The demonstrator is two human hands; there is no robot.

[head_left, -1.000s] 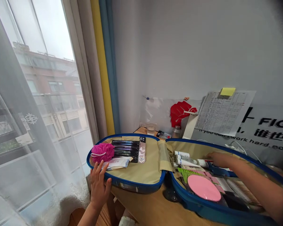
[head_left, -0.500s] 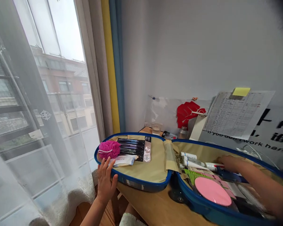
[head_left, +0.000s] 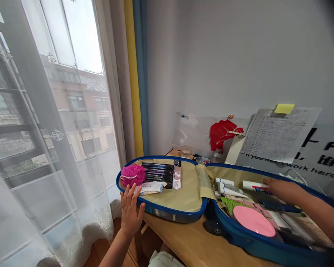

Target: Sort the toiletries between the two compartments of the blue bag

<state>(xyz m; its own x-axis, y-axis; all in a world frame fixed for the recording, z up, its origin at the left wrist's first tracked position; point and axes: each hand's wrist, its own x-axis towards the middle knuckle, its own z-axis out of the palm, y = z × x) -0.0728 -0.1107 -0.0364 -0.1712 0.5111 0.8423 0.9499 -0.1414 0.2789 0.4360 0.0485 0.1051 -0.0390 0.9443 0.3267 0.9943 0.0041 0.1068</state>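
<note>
A blue hard-shell suitcase (head_left: 176, 218) lies opened flat, with beige lining in both halves. My left hand (head_left: 132, 213) rests on the near left rim of its left half, fingers spread. Just beyond those fingertips are a pink bath puff (head_left: 133, 174), a white soft packet (head_left: 151, 187) and a packaged set of dark pens (head_left: 158, 174). In the right half, my right hand (head_left: 281, 190) grips one end of a white tube (head_left: 252, 186) with red and blue print, raised over the contents. Other white tubes (head_left: 225, 186), a pink round item (head_left: 254, 221) and a green packet (head_left: 231, 205) lie there.
The suitcase stands on a wooden table (head_left: 180, 237) against a grey wall. Behind it are a glass bottle (head_left: 217, 155), a small black box (head_left: 201, 159) and a clear container (head_left: 186, 152). A sheer curtain (head_left: 80, 207) hangs at the left.
My right hand has lifted the white tube away from the other tubes, up toward the back rim. My left hand stays on the suitcase edge. The view has shifted slightly.
</note>
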